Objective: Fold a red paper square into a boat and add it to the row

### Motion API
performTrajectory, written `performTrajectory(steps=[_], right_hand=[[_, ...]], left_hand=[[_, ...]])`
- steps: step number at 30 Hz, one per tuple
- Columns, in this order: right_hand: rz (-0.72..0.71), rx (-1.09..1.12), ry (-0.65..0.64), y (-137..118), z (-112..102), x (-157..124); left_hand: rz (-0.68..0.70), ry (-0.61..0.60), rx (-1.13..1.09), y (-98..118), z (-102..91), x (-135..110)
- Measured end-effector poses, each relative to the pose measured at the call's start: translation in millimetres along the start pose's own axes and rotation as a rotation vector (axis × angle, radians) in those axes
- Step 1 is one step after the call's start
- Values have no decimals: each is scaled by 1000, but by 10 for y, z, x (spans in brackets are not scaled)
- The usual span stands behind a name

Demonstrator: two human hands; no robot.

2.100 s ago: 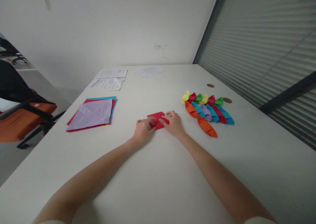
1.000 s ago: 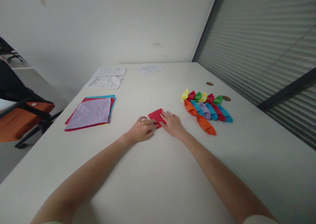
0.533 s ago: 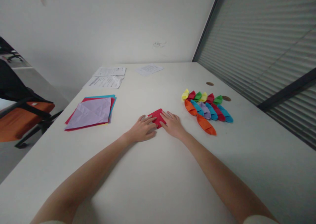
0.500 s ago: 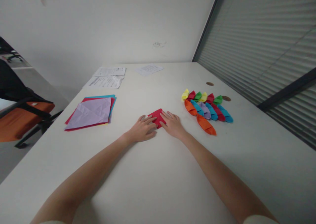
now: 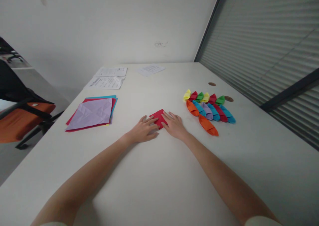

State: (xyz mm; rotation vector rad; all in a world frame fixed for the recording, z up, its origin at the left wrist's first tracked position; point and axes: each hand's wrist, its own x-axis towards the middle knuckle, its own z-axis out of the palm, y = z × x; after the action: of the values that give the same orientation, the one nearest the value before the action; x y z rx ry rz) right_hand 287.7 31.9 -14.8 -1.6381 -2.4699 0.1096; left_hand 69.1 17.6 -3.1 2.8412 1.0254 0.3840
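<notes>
A folded piece of red paper [image 5: 159, 117] lies flat on the white table between my two hands. My left hand [image 5: 144, 129] rests on its left side, fingers stretched out over the paper and thumb on the table. On its right side my right hand [image 5: 174, 124] lies with spread fingers, the tips touching the paper. Part of the red paper is hidden under the fingers. To the right are rows of folded paper pieces [image 5: 206, 111] in yellow, red, green, orange, blue and purple. An orange folded piece [image 5: 208, 125] lies nearest to my right hand.
On the left of the table [image 5: 159, 179] sits a stack of coloured paper sheets [image 5: 92, 113], a creased purple one on top. Printed sheets [image 5: 107, 82] lie farther back. An orange and black chair [image 5: 27, 116] stands at the left; window blinds [image 5: 269, 43] run along the right.
Almost nothing differs. Both hands stay on the red paper, with only a very slight shift of the left thumb.
</notes>
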Motion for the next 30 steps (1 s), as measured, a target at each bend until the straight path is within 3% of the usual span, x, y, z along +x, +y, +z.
performTrajectory(steps=[23, 30], right_hand=[[-7, -10, -21, 19, 1, 5], [7, -20, -30, 1, -7, 7]], left_hand=[[-43, -22, -21, 5, 6, 15], [6, -44, 21, -20, 27, 2]])
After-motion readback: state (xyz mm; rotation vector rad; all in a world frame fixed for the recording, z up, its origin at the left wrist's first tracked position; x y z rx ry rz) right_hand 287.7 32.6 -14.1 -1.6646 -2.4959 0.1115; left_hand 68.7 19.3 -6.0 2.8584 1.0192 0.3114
